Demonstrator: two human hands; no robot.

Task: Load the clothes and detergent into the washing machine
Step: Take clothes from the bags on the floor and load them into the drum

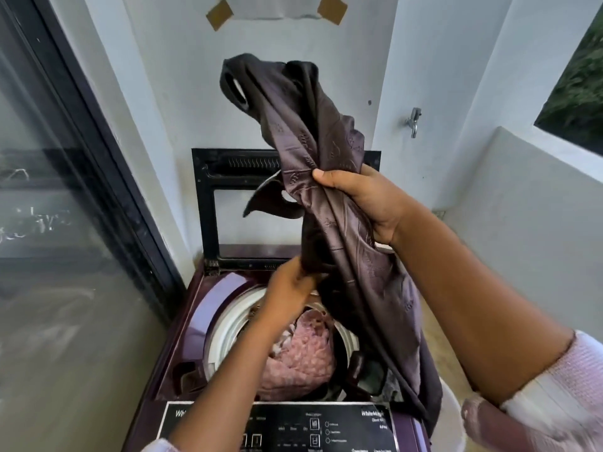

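Washing machine [192,324], a purple top-loader, fills the lower centre of the frame, its lid [208,203] raised against the wall and a pink garment [300,357] lying in the drum. A dark brown patterned garment [329,148] hangs above the opening at the centre of the frame. The right hand [362,200] grips it bunched at mid-length, and the blurred left hand [290,285] clutches a lower fold just over the drum. The control panel [293,425] runs along the bottom edge.
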